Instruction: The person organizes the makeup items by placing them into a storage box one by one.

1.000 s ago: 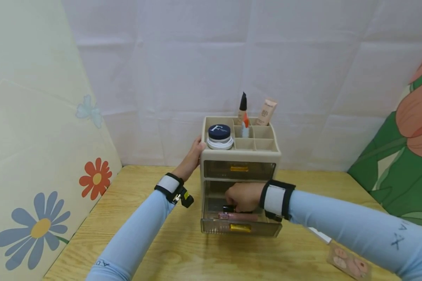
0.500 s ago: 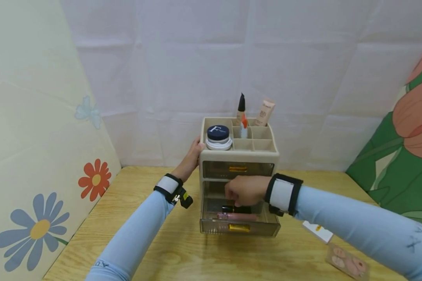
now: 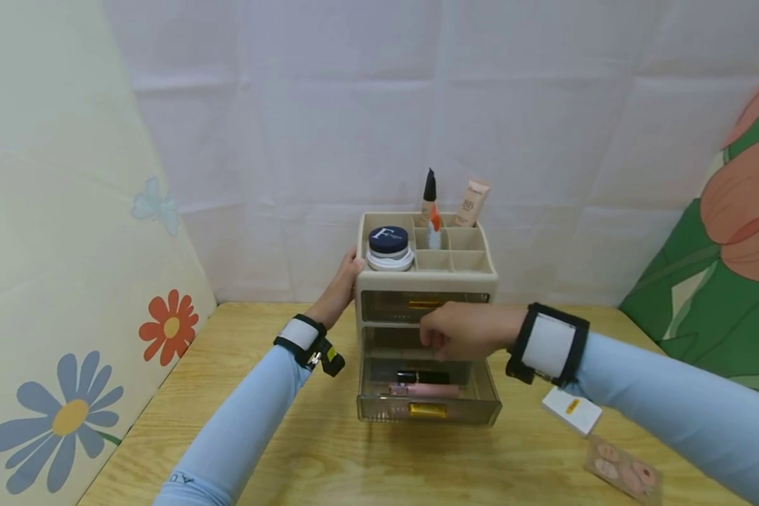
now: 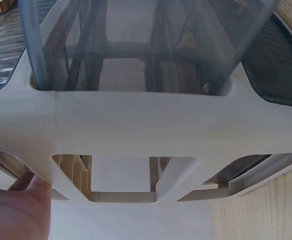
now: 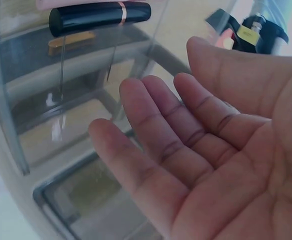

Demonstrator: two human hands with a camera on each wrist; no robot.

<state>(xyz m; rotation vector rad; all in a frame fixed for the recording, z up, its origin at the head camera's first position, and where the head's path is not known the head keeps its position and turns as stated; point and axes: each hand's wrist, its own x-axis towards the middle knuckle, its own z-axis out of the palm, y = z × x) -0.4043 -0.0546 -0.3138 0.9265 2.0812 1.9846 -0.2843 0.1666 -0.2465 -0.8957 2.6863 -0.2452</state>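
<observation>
A beige makeup organizer (image 3: 426, 280) stands on the wooden table with its lower drawer (image 3: 430, 409) pulled out. Inside that drawer lie a black lipstick tube (image 3: 422, 377) with a copper-coloured band and a pink tube (image 3: 424, 389). My left hand (image 3: 344, 284) grips the organizer's left side near the top; in the left wrist view its fingertips bend behind the frame. Over the drawer hangs my right hand (image 3: 464, 330), holding nothing. Its fingers (image 5: 146, 120) are loosely bent and apart from the lipstick in the right wrist view. The organizer's upper drawer (image 3: 386, 307) is closed.
On top of the organizer sit a round dark-blue-lidded jar (image 3: 388, 239), a BB cream tube (image 3: 472, 204), a black-capped bottle (image 3: 429, 193) and an orange-tipped item (image 3: 434, 228). A white box (image 3: 571, 411) and a makeup palette (image 3: 624, 469) lie on the table at right.
My right hand has risen from the lipstick tube in the drawer and shifted right, leaving the tube there beside the pink one. My left hand keeps its place on the organizer.
</observation>
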